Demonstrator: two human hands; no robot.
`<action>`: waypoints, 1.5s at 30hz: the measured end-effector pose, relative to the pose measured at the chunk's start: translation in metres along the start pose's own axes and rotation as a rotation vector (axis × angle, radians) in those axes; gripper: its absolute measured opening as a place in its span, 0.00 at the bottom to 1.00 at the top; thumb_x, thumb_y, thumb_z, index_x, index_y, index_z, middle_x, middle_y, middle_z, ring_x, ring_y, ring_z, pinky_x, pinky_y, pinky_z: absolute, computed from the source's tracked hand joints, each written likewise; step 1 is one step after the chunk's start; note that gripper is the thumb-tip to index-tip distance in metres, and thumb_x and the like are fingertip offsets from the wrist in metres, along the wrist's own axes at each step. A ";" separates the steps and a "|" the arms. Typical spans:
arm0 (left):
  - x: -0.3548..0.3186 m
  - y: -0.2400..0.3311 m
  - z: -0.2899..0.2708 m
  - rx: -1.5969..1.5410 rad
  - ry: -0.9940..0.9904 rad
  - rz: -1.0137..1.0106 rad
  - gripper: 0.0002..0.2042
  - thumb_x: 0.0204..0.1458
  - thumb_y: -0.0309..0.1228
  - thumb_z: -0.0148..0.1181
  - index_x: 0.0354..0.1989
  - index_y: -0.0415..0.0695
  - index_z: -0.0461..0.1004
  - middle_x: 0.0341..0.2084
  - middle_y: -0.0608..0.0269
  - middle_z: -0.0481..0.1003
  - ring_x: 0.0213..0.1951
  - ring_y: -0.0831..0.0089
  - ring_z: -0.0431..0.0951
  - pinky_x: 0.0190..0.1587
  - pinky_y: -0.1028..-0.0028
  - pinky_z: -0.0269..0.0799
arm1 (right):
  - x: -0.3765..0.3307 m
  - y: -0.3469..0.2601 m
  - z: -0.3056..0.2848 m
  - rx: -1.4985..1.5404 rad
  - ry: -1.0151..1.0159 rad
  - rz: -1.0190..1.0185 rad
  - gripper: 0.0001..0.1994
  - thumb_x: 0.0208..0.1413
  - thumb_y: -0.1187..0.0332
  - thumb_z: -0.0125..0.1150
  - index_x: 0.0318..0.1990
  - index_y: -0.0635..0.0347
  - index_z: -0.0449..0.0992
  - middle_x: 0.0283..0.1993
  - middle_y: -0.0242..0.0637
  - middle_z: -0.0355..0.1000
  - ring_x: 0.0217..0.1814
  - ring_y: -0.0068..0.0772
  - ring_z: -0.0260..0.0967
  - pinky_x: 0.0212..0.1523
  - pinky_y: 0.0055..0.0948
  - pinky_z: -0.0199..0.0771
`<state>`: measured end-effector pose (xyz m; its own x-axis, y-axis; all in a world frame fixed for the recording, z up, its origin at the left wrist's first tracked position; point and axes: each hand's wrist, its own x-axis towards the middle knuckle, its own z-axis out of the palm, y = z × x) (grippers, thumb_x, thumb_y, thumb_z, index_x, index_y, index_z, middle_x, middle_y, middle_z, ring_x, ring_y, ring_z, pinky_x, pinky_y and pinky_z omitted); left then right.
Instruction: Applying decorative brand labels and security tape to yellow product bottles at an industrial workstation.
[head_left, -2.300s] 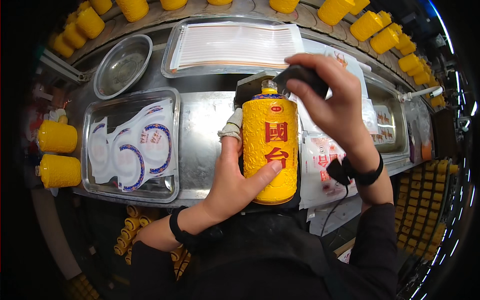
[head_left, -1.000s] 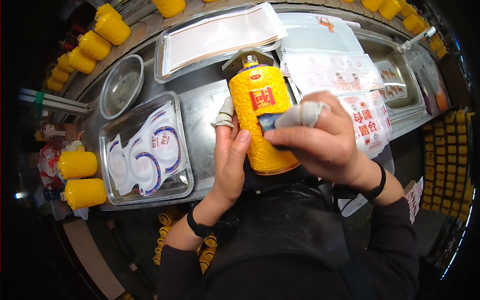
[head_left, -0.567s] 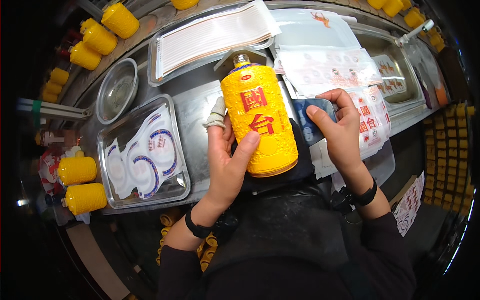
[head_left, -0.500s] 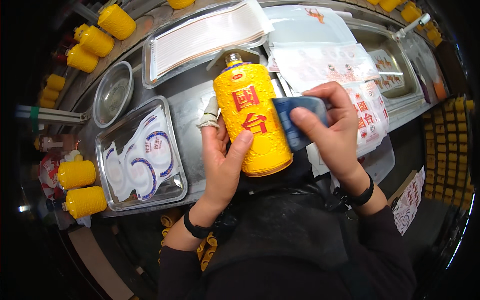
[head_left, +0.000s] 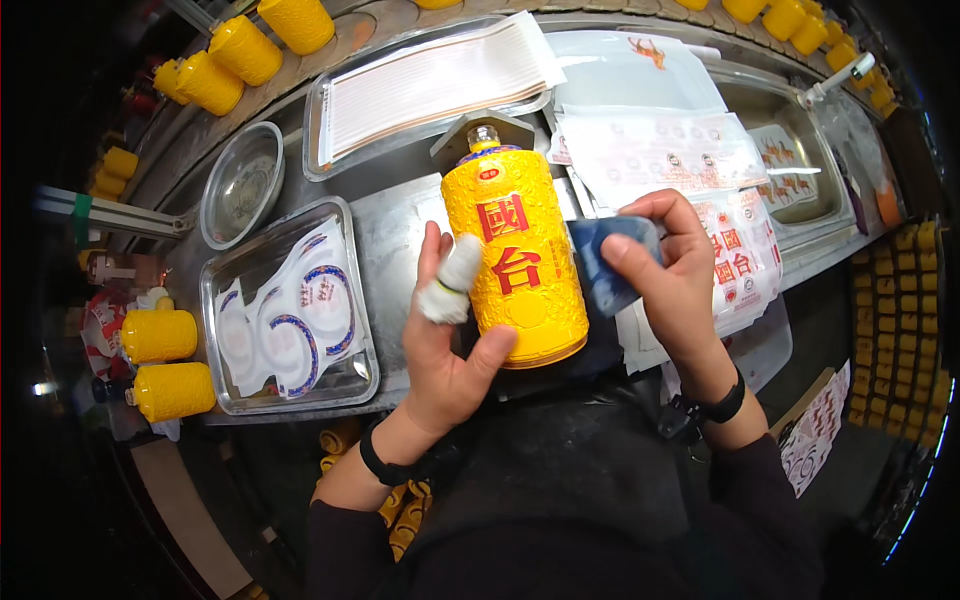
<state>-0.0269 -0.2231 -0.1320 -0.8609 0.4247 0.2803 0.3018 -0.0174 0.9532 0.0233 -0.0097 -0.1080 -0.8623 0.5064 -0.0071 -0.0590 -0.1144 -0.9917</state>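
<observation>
Since the earlier picture the blue cloth point(head_left: 612, 262) has moved off the front of the yellow bottle point(head_left: 517, 258) to its right side. The right hand point(head_left: 672, 280) pinches the cloth. The left hand point(head_left: 452, 335) grips the bottle's lower left, beside the tray point(head_left: 355, 335).

To my left, a tray point(head_left: 355, 300) holds round labels point(head_left: 300, 315); farther left, a steel bowl point(head_left: 243, 185); far ahead, yellow bottles point(head_left: 240, 50).
</observation>
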 end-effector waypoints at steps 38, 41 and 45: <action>0.011 0.013 -0.037 0.728 -0.302 0.363 0.21 0.58 0.49 0.51 0.55 0.56 0.76 0.68 0.36 0.49 0.69 0.40 0.47 0.65 0.41 0.28 | -0.008 0.010 0.010 -0.036 -0.323 0.137 0.11 0.54 0.65 0.66 0.35 0.58 0.68 0.31 0.23 0.65 0.31 0.10 0.58 0.32 0.13 0.60; 0.016 0.019 -0.034 0.731 -0.316 0.378 0.20 0.57 0.49 0.52 0.53 0.55 0.78 0.68 0.37 0.49 0.69 0.40 0.47 0.65 0.41 0.29 | -0.007 0.010 0.009 -0.029 -0.342 0.169 0.10 0.56 0.66 0.64 0.36 0.58 0.68 0.31 0.22 0.64 0.30 0.08 0.57 0.32 0.12 0.59; 0.031 0.026 -0.025 0.792 -0.324 0.413 0.19 0.55 0.48 0.54 0.48 0.53 0.81 0.68 0.38 0.50 0.69 0.41 0.47 0.65 0.40 0.30 | -0.007 0.011 0.011 -0.035 -0.323 0.152 0.08 0.58 0.67 0.60 0.36 0.59 0.67 0.32 0.23 0.64 0.31 0.09 0.58 0.32 0.12 0.59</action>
<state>-0.0556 -0.2334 -0.0954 -0.5042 0.7547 0.4198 0.8494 0.3458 0.3987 0.0234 -0.0242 -0.1170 -0.9746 0.1891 -0.1197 0.0948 -0.1360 -0.9862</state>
